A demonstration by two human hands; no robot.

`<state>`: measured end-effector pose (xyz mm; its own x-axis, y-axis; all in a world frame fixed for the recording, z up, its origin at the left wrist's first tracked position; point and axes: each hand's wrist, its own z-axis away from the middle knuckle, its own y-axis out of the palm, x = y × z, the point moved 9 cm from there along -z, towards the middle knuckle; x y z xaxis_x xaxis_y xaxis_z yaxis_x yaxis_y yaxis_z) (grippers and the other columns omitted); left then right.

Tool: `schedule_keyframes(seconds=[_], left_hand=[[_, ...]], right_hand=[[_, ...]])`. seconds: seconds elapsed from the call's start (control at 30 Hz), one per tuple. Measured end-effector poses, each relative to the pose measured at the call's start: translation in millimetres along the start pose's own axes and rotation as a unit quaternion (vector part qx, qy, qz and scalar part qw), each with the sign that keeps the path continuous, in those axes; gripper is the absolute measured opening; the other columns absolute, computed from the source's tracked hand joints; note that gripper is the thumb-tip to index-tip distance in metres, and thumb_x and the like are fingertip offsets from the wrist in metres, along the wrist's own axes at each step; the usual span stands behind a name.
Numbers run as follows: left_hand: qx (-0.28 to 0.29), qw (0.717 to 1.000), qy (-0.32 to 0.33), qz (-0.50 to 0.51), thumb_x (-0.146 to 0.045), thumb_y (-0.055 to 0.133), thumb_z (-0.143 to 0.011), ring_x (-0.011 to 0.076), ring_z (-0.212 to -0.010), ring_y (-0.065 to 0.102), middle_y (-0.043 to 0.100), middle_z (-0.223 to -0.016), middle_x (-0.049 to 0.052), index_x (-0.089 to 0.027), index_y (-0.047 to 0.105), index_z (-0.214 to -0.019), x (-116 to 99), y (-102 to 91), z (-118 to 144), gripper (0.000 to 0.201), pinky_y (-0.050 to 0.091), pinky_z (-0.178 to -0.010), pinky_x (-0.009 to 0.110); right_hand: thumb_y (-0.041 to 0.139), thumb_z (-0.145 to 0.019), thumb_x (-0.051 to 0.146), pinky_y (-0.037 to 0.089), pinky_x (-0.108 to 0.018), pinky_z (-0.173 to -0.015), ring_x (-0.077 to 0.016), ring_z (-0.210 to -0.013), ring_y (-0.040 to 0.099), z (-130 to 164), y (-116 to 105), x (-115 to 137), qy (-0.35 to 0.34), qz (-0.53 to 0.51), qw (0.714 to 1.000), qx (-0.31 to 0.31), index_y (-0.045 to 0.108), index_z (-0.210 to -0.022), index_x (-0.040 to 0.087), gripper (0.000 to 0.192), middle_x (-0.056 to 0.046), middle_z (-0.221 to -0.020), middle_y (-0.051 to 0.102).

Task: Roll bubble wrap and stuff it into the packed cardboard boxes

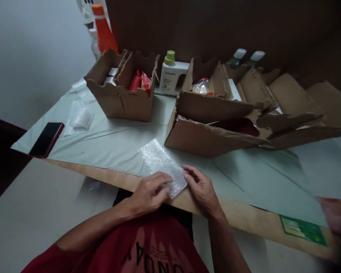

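A clear bubble wrap pouch (162, 158) lies slanted across the front edge of the table, its far end resting on the pale green cloth. At its near left side my left hand (152, 191) is curled, thumb and fingers closed on the plastic. My right hand (200, 189) grips the pouch's right edge near the corner, with the fingertips on the plastic. Whether anything is inside the pouch cannot be made out.
Cardboard bins (136, 102) stand behind, with more bins (213, 136) to the right. A white bottle with a green cap (172, 77) sits between them. At left lie a phone (47, 139) and bubble-wrapped items (81, 119). An orange bottle (104, 32) stands at the back.
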<state>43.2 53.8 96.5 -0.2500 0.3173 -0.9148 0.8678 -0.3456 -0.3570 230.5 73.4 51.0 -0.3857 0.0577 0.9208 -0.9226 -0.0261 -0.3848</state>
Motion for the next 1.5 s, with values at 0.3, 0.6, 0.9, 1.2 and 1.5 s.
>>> schedule_keyframes(seconds=[0.3, 0.6, 0.9, 1.2, 1.5], left_hand=[[-0.052, 0.966, 0.060, -0.247, -0.015, 0.056, -0.093, 0.0265, -0.116, 0.062, 0.069, -0.126, 0.011, -0.022, 0.071, -0.115, 21.4, -50.8, -42.3, 0.027, 0.054, -0.100, 0.045], [0.102, 0.931, 0.036, -0.347, -0.016, 0.060, -0.090, 0.0316, -0.115, 0.057, 0.068, -0.128, 0.011, -0.024, 0.073, -0.113, 61.8, -5.1, -80.2, 0.028, 0.050, -0.093, 0.048], [0.092, 0.930, 0.043, -0.355, -0.018, 0.059, -0.092, 0.0295, -0.109, 0.060, 0.067, -0.122, 0.012, -0.020, 0.072, -0.113, 53.1, -4.9, -68.7, 0.025, 0.053, -0.094, 0.045], [0.058, 0.939, 0.069, -0.331, -0.042, 0.064, -0.096, 0.0306, -0.119, 0.061, 0.063, -0.131, 0.014, -0.021, 0.063, -0.125, 25.9, -34.3, -8.7, 0.036, 0.055, -0.098, 0.048], [0.076, 0.945, 0.090, -0.306, -0.040, 0.074, -0.087, 0.0360, -0.132, 0.054, 0.054, -0.147, 0.018, -0.024, 0.052, -0.140, 29.9, -18.6, -0.7, 0.059, 0.049, -0.106, 0.057]], right_hand=[[0.052, -0.096, 0.032, 0.053, -0.050, -0.097, -0.0289, -0.110, 0.067, 8.3, -92.7, 18.5, -0.092, 0.272, 0.936, -0.202, 0.074, -0.113, 0.020, 0.031, -0.013, -0.117, 0.075], [0.052, -0.100, 0.022, 0.047, -0.049, -0.102, -0.0291, -0.126, 0.063, 28.2, 2.7, 17.0, -0.217, 0.344, 0.913, -0.001, 0.072, -0.120, 0.020, 0.028, -0.011, -0.133, 0.071], [0.052, -0.100, 0.041, 0.048, -0.050, -0.098, -0.0332, -0.123, 0.062, 32.5, -69.2, -3.7, -0.131, 0.376, 0.906, -0.144, 0.070, -0.123, 0.018, 0.037, -0.015, -0.129, 0.071], [0.054, -0.098, 0.028, 0.048, -0.049, -0.103, -0.0302, -0.132, 0.058, 46.8, -43.6, -0.2, -0.192, 0.335, 0.922, 0.017, 0.069, -0.126, 0.021, 0.033, -0.013, -0.142, 0.065], [0.047, -0.103, 0.030, 0.050, -0.048, -0.097, -0.0280, -0.119, 0.066, 28.6, -50.9, 26.9, -0.186, 0.289, 0.939, -0.004, 0.075, -0.105, 0.023, 0.029, -0.010, -0.128, 0.073]])
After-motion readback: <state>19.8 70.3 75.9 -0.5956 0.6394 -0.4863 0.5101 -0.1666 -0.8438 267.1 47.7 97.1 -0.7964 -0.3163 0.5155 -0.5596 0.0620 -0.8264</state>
